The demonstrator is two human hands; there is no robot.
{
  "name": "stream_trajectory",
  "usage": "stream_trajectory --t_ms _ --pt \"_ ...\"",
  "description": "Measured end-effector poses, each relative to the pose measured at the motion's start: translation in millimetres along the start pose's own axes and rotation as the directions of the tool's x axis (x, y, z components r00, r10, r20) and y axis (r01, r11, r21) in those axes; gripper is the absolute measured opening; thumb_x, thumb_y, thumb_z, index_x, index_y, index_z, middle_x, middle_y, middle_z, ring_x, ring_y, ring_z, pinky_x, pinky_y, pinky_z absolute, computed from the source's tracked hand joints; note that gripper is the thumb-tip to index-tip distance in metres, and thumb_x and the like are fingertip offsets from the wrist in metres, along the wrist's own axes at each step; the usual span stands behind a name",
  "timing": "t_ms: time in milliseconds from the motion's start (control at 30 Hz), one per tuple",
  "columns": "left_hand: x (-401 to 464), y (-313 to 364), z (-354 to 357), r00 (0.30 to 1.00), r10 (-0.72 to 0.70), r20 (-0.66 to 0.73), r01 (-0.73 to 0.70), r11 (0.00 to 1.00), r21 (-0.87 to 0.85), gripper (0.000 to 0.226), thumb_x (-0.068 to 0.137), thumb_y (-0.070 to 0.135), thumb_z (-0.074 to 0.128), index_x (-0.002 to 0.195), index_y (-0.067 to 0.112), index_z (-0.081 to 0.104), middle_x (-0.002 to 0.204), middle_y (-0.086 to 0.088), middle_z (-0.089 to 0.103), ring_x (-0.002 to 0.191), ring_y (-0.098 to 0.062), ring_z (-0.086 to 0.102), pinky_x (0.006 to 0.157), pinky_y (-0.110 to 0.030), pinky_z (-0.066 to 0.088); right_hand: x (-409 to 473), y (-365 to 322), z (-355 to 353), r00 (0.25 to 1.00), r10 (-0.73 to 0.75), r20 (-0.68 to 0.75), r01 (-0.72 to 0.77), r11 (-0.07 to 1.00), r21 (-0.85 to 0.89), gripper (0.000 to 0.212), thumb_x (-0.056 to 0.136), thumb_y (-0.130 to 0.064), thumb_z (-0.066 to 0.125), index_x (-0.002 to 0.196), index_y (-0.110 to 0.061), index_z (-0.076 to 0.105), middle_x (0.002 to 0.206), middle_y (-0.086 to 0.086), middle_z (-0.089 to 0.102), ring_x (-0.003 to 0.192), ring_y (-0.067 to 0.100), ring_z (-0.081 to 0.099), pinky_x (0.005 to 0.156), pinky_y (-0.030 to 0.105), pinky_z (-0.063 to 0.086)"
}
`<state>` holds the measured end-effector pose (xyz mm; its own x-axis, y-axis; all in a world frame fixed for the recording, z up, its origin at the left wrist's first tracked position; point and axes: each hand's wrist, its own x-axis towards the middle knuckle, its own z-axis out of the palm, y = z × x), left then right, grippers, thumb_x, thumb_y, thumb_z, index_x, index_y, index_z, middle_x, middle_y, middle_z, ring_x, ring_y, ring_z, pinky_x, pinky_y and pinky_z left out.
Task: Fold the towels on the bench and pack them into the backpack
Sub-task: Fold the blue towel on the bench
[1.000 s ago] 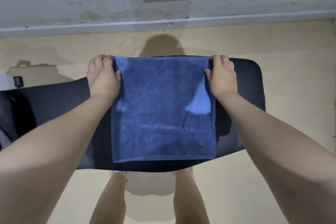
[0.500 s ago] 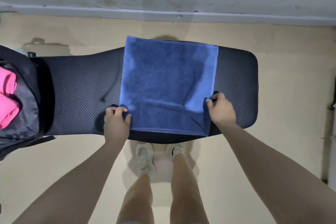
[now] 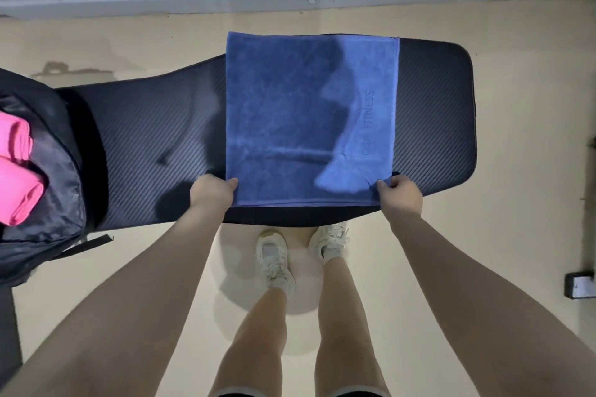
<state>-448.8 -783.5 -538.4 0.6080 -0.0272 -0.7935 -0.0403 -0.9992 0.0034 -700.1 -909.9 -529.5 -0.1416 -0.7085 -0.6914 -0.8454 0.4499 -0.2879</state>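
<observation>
The terry-cloth towel [image 3: 290, 119] is mid-blue with tone-on-tone lettering along its right side. The padded desk [image 3: 145, 138] is black with fine diagonal ribbing. The nylon backpack [image 3: 54, 171] is black, holding bright pink rolled towels [image 3: 16, 171]; the floor [image 3: 522, 155] is pale beige.

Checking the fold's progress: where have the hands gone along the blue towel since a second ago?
Yes: both hands moved from the blue towel's far corners to its near corners.
</observation>
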Motion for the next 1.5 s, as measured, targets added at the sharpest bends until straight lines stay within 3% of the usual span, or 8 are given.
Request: stream_trajectory --t_ms 267,433,533,700,967,1233,1367,1500 --pt "-6.7 -31.0 -3.9 0.984 0.162 0.074 -0.121 0.914 -0.387 0.022 0.089 0.019 0.058 0.073 0.01 0.046 0.076 -0.012 0.053 0.052 -0.018 0.052 0.05 -0.024 0.041 -6.9 14.2 -12.8 0.996 0.086 0.024 -0.089 0.974 0.209 0.025 0.082 -0.008 0.056 0.061 -0.014 0.044 0.062 0.011 0.051 0.056 0.025 0.046 0.06 0.035 0.04" --pt "-18.3 -34.3 -2.4 0.972 0.158 -0.176 -0.187 0.969 -0.162 0.046 0.079 0.016 0.065 0.119 0.005 0.044 0.113 -0.015 0.053 0.094 -0.029 0.051 0.078 -0.037 0.043 -14.9 14.4 -4.4 0.993 -0.062 -0.101 0.045 0.986 -0.162 0.028 0.087 -0.016 0.054 0.111 -0.002 0.053 0.118 0.023 0.052 0.108 0.039 0.049 0.089 0.038 0.038" --pt "-30.3 -26.0 5.0 0.723 0.611 -0.322 -0.561 0.792 0.243 0.058 0.08 0.015 0.06 0.132 0.001 0.039 0.138 -0.02 0.038 0.123 -0.037 0.038 0.098 -0.047 0.035 -23.6 3.7 16.7 0.842 -0.527 -0.117 0.462 0.815 -0.35 0.046 0.086 -0.02 0.051 0.125 0.003 0.048 0.134 0.026 0.043 0.12 0.043 0.043 0.104 0.042 0.032" --pt "-9.5 -24.6 49.9 0.356 0.934 -0.007 -0.77 0.297 0.565 0.063 0.087 0.038 0.037 0.138 0.001 0.033 0.146 -0.02 0.033 0.135 -0.033 0.027 0.109 -0.04 0.015 -31.1 -3.2 81.9 0.517 -0.815 0.262 0.818 0.379 -0.432 0.064 0.085 -0.039 0.046 0.14 -0.01 0.033 0.146 0.015 0.038 0.132 0.033 0.04 0.11 0.042 0.022" --pt "19.7 -67.2 44.8 0.367 0.929 -0.042 -0.702 0.307 0.643 0.066 0.093 0.051 0.032 0.132 -0.002 0.041 0.138 -0.033 0.038 0.124 -0.048 0.04 0.096 -0.051 0.039 -3.7 36.6 63.0 0.677 -0.704 0.212 0.671 0.474 -0.57 0.062 0.092 -0.046 0.036 0.146 -0.018 0.025 0.154 0.009 0.021 0.142 0.03 0.021 0.113 0.039 0.007" --pt "-35.9 -66.2 48.2 0.739 0.561 -0.373 -0.518 0.827 0.218 0.059 0.085 0.015 0.064 0.132 -0.009 0.039 0.127 -0.033 0.043 0.108 -0.048 0.046 0.09 -0.053 0.039 -8.6 67.4 -4.1 0.815 -0.576 0.061 0.555 0.745 -0.37 0.035 0.093 -0.02 0.042 0.125 -0.005 0.048 0.133 0.016 0.044 0.118 0.032 0.044 0.096 0.04 0.041" --pt "-53.4 -52.3 51.1 0.875 0.25 -0.414 -0.345 0.923 -0.172 0.049 0.093 0.026 0.052 0.13 -0.003 0.039 0.128 -0.023 0.042 0.112 -0.036 0.046 0.09 -0.04 0.037 -17.1 66.3 -1.2 0.997 -0.083 0.007 0.084 0.993 -0.082 0.028 0.093 -0.03 0.049 0.102 -0.005 0.057 0.104 0.012 0.059 0.096 0.03 0.056 0.08 0.034 0.042" --pt "-44.3 -48.4 48.6 0.935 0.03 -0.352 -0.187 0.888 -0.421 0.032 0.092 0.028 0.051 0.111 0.002 0.054 0.103 -0.009 0.055 0.092 -0.023 0.049 0.082 -0.03 0.037 -15.4 54.7 12.6 0.929 0.211 0.303 -0.321 0.868 0.379 0.027 0.09 -0.033 0.054 0.077 -0.01 0.052 0.072 0.005 0.044 0.063 0.017 0.038 0.07 0.03 0.044"
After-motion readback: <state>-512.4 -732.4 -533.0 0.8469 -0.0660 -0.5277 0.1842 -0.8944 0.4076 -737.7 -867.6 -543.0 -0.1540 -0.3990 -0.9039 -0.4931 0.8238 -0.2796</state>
